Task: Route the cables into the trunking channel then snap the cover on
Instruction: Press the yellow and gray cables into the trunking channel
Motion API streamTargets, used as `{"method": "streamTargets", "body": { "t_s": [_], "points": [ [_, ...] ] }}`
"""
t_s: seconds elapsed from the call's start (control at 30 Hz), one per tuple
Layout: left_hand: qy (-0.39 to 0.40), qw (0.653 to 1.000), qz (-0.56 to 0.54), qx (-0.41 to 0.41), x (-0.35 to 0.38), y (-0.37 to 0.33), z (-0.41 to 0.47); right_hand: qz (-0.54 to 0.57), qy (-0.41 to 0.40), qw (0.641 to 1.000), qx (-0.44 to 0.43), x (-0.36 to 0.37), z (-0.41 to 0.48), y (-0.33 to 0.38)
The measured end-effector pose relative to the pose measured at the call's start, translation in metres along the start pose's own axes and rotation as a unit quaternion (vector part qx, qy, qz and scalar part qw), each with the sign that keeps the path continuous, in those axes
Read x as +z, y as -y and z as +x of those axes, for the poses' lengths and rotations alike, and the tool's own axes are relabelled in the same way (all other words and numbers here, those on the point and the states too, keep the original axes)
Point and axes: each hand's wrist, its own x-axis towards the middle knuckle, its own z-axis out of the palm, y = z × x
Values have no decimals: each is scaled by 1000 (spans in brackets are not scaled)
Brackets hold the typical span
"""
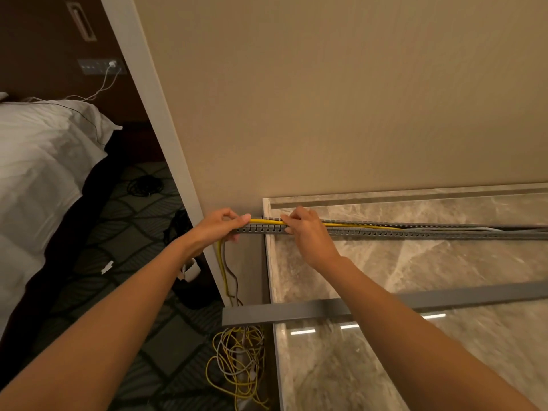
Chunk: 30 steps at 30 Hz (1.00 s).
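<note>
- Head camera looks down along a beige wall (326, 99), where a person's two bare forearms reach toward a marble counter (430, 262).
- At far left, a bed with white linen (44, 161) stands on patterned carpet (127, 262); a black cord coil (145, 185) lies on the floor beside it.
- Left hand (221, 225) closes around the overhanging end of the grey slotted trunking channel (385, 232), its fingers curled over the yellow cable (267, 221) where that cable enters the channel.
- Below this hand, the yellow cable and a dark cable (234, 277) hang down the wall to a loose tangle of yellow and grey cables (240, 357) on the floor.
- Right hand (305, 229) sits just beside the left, fingertips pinched on the yellow cable and the channel's upper edge.
- Right of the hands, the channel runs along the counter near the wall, the yellow cable lying inside it with grey cables further along.
- Grey cover strip (296, 312) lies apart, nearer the camera, across the counter with its left end overhanging the edge.
</note>
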Motion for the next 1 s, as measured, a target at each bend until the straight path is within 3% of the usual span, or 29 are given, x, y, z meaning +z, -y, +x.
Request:
{"method": "streamTargets", "body": {
  "t_s": [0.07,0.23,0.33,0.43,0.53,0.67,0.73,0.83,1.0],
  "points": [
    [8,1000,16,-23,-4,-3,0,-45,5,999,-16,3,-5,-1],
    [10,996,34,-79,-4,-13,4,-158,-88,982,-60,10,-15,-9],
    [7,995,28,-94,0,-19,4,-134,-74,986,-67,10,-18,-7],
    [-18,996,29,-87,3,-23,3,-77,-59,995,-16,5,-11,2],
    [-30,999,36,-28,1,-20,-2,-70,-24,997,22,-1,-4,2],
    [-167,968,147,119,-1,-11,-17,-75,-24,996,35,0,-6,1],
    [-154,944,226,186,1,-9,-23,-69,-28,996,43,4,-7,3],
    [-136,900,350,220,7,-5,-26,-59,-34,996,53,4,-5,3],
    [-179,854,402,279,24,1,-30,-38,-35,998,42,1,-5,-2]
  ]
}}
